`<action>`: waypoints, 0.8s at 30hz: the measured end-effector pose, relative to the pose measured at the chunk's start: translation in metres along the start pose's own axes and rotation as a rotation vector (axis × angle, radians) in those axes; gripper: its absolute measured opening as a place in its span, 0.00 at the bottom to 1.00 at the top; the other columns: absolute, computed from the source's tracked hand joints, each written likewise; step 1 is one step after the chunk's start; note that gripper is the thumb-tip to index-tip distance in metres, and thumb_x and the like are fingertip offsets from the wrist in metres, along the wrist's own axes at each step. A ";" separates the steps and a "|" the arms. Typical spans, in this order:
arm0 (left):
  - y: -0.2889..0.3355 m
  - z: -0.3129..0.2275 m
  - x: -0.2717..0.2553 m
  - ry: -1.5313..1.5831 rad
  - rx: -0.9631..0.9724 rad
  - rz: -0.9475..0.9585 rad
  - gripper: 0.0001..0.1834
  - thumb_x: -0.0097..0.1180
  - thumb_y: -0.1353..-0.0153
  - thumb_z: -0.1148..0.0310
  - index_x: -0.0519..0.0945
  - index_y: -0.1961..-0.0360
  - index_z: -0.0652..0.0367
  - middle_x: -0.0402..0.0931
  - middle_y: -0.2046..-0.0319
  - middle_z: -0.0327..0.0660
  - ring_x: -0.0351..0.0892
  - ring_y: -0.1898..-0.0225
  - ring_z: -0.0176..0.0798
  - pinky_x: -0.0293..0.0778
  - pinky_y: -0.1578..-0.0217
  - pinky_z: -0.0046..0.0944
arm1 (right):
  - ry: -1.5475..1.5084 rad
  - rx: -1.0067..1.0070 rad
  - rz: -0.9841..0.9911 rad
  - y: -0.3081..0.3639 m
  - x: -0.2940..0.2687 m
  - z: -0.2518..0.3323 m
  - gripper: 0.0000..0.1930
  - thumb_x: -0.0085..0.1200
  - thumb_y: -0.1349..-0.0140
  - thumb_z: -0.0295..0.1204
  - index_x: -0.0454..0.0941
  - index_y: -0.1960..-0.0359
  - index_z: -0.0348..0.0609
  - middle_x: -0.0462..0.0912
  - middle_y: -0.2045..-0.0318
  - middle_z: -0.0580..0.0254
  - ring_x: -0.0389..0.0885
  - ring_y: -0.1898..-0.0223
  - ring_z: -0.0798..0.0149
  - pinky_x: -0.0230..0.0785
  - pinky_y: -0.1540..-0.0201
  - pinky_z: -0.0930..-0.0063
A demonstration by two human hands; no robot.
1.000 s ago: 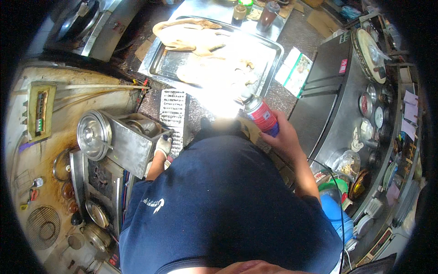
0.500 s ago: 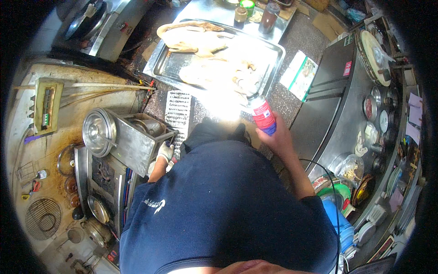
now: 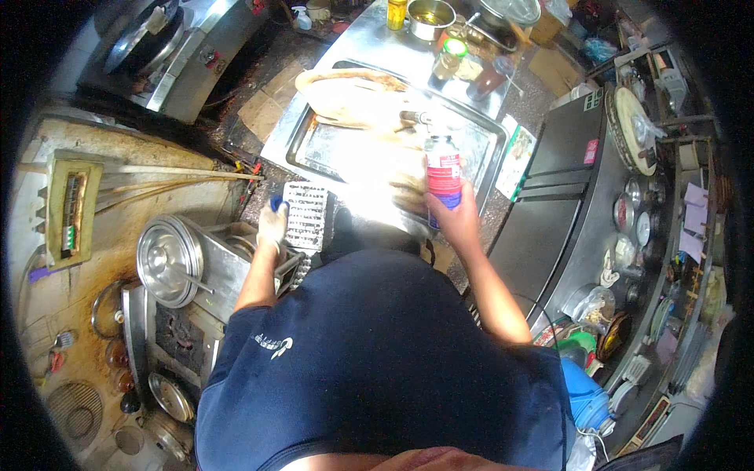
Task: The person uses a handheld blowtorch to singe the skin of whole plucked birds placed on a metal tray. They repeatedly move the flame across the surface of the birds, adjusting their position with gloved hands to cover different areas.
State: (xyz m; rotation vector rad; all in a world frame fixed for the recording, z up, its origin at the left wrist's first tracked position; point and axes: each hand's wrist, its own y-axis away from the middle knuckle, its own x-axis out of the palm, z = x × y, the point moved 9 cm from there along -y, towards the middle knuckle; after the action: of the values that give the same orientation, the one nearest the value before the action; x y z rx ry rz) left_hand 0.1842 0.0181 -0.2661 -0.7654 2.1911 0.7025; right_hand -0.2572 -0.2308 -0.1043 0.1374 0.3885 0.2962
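Note:
My right hand [image 3: 459, 216] grips a blowtorch gas can [image 3: 444, 174], red and purple, with a metal torch head [image 3: 416, 118] at its top. The torch head points over the metal tray [image 3: 302, 133]. A plucked, pale whole bird [image 3: 353, 98] lies at the tray's far left. A second pale bird [image 3: 400, 169] lies nearer, partly lost in glare. My left hand [image 3: 272, 228], in a whitish glove, is held closed beside a perforated metal sheet [image 3: 305, 216]. Something dark blue shows at its fingertips; whether it is held or part of the glove is unclear.
Jars [image 3: 448, 63] and a steel pot [image 3: 430, 20] stand on the steel table [image 3: 353, 43] beyond the tray. A steel basin [image 3: 169, 259] sits at left. On the right runs a steel counter [image 3: 585, 192] with several bowls.
My left hand has risen from beside the steel box to beside the perforated sheet. The torch is more upright and slightly left. The view has shifted, showing more of the table's far end.

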 end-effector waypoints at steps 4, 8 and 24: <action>-0.110 -0.068 -0.025 0.155 0.182 -0.044 0.19 0.62 0.25 0.65 0.84 0.40 0.66 0.89 0.49 0.60 0.89 0.43 0.59 0.80 0.38 0.49 | 0.148 -0.066 -0.001 -0.018 0.044 0.035 0.30 0.79 0.38 0.35 0.76 0.40 0.38 0.90 0.53 0.53 0.89 0.53 0.63 0.81 0.45 0.63; -0.207 -0.158 -0.024 0.291 0.313 0.022 0.29 0.66 0.28 0.62 0.79 0.31 0.65 0.83 0.38 0.62 0.84 0.35 0.61 0.77 0.31 0.49 | 0.101 -0.055 -0.089 -0.020 0.064 0.051 0.29 0.79 0.36 0.34 0.77 0.39 0.38 0.90 0.52 0.53 0.88 0.53 0.64 0.81 0.45 0.65; -0.262 -0.170 0.024 -0.012 0.203 0.016 0.27 0.63 0.27 0.59 0.78 0.36 0.66 0.84 0.42 0.67 0.84 0.36 0.68 0.78 0.36 0.56 | -0.006 -0.024 -0.134 0.002 0.025 0.044 0.29 0.78 0.35 0.32 0.76 0.38 0.38 0.89 0.51 0.57 0.86 0.51 0.66 0.79 0.43 0.68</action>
State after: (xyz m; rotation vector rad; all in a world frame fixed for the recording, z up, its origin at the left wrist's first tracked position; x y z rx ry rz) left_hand 0.2775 -0.2805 -0.2468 -0.6377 2.2185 0.4815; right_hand -0.2181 -0.2240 -0.0721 0.0885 0.3860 0.1681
